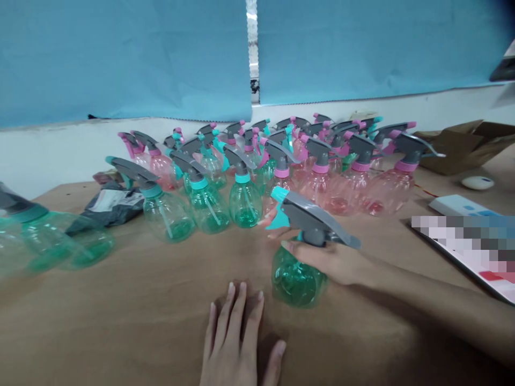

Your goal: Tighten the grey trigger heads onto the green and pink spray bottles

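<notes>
My right hand [336, 261] is wrapped round the neck of a green spray bottle [300, 281] with a grey and turquoise trigger head. Its nozzle points to the left, and some of my fingers are hidden behind the bottle. Palm down on the table, my left hand [235, 343] has its fingers spread and holds nothing. It lies in front and to the left of the held bottle. Beyond both hands stands a green spray bottle [245, 201], beside another green one [209, 209] and a clear-green one [163, 214].
Several pink spray bottles [352, 185] crowd the back. Blurred green bottles [52, 241] stand at the left, near a dark plastic package [110, 206]. A cardboard box [462, 147], a white mouse [477, 183] and a partly blurred-out flat item [462, 252] lie right. Blue sheeting [129, 59] covers the wall.
</notes>
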A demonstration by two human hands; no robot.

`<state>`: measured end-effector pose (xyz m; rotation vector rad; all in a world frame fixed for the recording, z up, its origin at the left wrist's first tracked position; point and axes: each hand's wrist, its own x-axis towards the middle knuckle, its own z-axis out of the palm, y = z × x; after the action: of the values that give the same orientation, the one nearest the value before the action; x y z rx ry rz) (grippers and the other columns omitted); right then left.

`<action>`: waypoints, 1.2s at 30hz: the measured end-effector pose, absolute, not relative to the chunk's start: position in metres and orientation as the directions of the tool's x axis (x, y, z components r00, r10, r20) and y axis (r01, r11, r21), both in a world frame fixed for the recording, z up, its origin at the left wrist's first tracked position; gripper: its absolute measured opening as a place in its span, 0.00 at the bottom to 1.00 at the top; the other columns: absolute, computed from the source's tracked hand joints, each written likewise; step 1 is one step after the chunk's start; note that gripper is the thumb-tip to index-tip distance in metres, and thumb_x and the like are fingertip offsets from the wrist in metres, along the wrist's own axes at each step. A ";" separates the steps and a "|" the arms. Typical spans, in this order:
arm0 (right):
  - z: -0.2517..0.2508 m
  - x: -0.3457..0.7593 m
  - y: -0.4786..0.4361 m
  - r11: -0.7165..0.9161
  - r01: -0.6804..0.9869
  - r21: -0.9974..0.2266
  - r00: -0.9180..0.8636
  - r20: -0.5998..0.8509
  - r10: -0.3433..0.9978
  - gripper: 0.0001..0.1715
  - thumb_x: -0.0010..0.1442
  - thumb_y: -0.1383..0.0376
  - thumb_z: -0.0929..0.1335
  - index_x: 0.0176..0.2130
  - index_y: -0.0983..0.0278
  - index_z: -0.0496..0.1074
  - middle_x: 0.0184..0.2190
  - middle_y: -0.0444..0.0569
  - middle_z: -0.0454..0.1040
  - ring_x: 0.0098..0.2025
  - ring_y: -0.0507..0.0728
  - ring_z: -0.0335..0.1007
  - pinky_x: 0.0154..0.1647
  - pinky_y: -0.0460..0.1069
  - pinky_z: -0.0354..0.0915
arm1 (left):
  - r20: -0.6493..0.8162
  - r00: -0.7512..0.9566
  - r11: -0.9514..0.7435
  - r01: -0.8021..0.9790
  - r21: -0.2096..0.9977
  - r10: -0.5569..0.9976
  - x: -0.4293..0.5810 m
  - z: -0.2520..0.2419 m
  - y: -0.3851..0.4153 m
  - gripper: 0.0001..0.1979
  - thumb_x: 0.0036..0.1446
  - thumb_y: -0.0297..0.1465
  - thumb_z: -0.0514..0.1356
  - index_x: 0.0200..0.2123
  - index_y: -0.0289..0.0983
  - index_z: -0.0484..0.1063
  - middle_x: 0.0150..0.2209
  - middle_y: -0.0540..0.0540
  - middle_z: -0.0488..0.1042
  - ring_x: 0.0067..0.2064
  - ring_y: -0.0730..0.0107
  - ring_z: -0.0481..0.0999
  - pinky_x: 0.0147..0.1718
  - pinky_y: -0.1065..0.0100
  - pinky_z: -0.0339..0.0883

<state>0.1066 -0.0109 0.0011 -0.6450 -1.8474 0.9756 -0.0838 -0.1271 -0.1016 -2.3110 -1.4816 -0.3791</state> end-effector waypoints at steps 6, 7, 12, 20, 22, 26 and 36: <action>-0.003 0.106 -0.012 0.563 0.043 -0.826 -0.454 0.486 0.747 0.30 0.50 0.74 0.63 0.52 0.55 0.64 0.49 0.43 0.71 0.42 0.53 0.73 0.44 0.51 0.71 | 0.410 0.388 -0.379 0.919 -0.108 0.826 -0.083 -0.100 -0.129 0.28 0.58 0.40 0.55 0.59 0.34 0.57 0.60 0.37 0.60 0.60 0.49 0.59 0.52 0.48 0.59; -0.003 0.106 -0.012 0.564 0.047 -0.824 -0.459 0.484 0.745 0.31 0.51 0.74 0.63 0.53 0.54 0.63 0.50 0.44 0.71 0.43 0.54 0.72 0.45 0.52 0.71 | 0.409 0.386 -0.380 0.920 -0.099 0.827 -0.083 -0.100 -0.129 0.28 0.58 0.40 0.55 0.59 0.34 0.57 0.60 0.37 0.60 0.60 0.49 0.59 0.52 0.48 0.59; -0.004 0.106 -0.010 0.571 0.046 -0.820 -0.468 0.487 0.737 0.33 0.52 0.72 0.64 0.56 0.54 0.61 0.52 0.44 0.70 0.47 0.56 0.71 0.45 0.54 0.72 | 0.415 0.384 -0.382 0.920 -0.092 0.825 -0.082 -0.100 -0.129 0.28 0.58 0.39 0.55 0.59 0.34 0.57 0.60 0.37 0.60 0.59 0.48 0.60 0.51 0.47 0.60; -0.008 0.108 -0.009 0.589 0.065 -0.805 -0.439 0.507 0.741 0.28 0.52 0.72 0.64 0.53 0.56 0.63 0.48 0.43 0.72 0.41 0.53 0.73 0.42 0.49 0.72 | 0.412 0.397 -0.380 0.916 -0.127 0.820 -0.083 -0.100 -0.129 0.28 0.58 0.40 0.55 0.59 0.34 0.57 0.60 0.37 0.60 0.60 0.49 0.59 0.52 0.48 0.59; -0.010 0.108 -0.009 0.570 0.096 -0.816 -0.427 0.484 0.764 0.27 0.52 0.71 0.65 0.52 0.57 0.63 0.43 0.44 0.73 0.37 0.53 0.74 0.39 0.49 0.72 | 0.416 0.398 -0.381 0.916 -0.127 0.818 -0.083 -0.100 -0.129 0.28 0.58 0.40 0.55 0.59 0.34 0.57 0.60 0.36 0.59 0.60 0.49 0.59 0.52 0.48 0.58; -0.013 0.110 -0.009 0.546 0.135 -0.827 -0.424 0.450 0.786 0.28 0.52 0.70 0.65 0.52 0.56 0.62 0.37 0.44 0.74 0.34 0.55 0.74 0.33 0.50 0.71 | 0.408 0.390 -0.377 0.919 -0.115 0.826 -0.083 -0.101 -0.129 0.28 0.58 0.40 0.54 0.60 0.35 0.56 0.60 0.37 0.59 0.60 0.50 0.59 0.52 0.48 0.58; -0.013 0.110 -0.010 0.552 0.185 -0.813 -0.427 0.439 0.790 0.26 0.52 0.70 0.64 0.52 0.56 0.64 0.30 0.41 0.71 0.32 0.55 0.72 0.32 0.50 0.69 | 0.408 0.390 -0.378 0.919 -0.113 0.825 -0.083 -0.100 -0.129 0.28 0.58 0.40 0.55 0.59 0.34 0.57 0.60 0.37 0.60 0.60 0.50 0.59 0.53 0.49 0.58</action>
<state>0.1096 -0.0097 -0.0127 -0.7918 -1.9163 0.8762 -0.0828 -0.1292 -0.0996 -2.3327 -1.5212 -0.4097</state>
